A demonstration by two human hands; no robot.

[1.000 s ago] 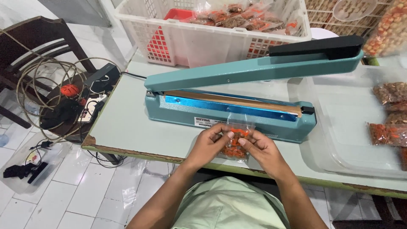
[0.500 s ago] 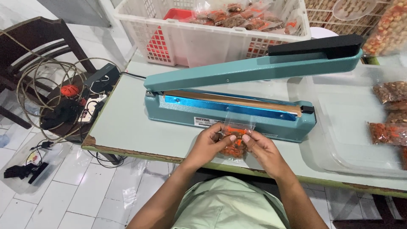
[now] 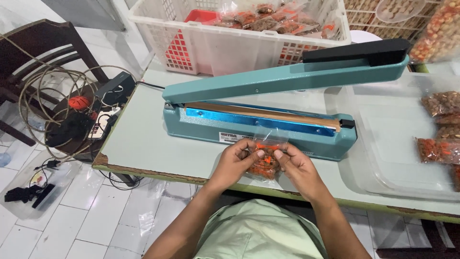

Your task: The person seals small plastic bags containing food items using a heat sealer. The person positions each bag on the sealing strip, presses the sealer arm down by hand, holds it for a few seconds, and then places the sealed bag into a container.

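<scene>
Both hands' fingers [image 3: 259, 154] pinch a crinkly clear snack pouch [image 3: 264, 162].

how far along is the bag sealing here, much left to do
Done: a white basket at the back holds filled snack packets. In hand: left hand and right hand both grip one small clear bag of snacks in front of the teal heat sealer, its arm raised. Left: this bag is not yet on the sealing bar; more packets lie at the right.
</scene>
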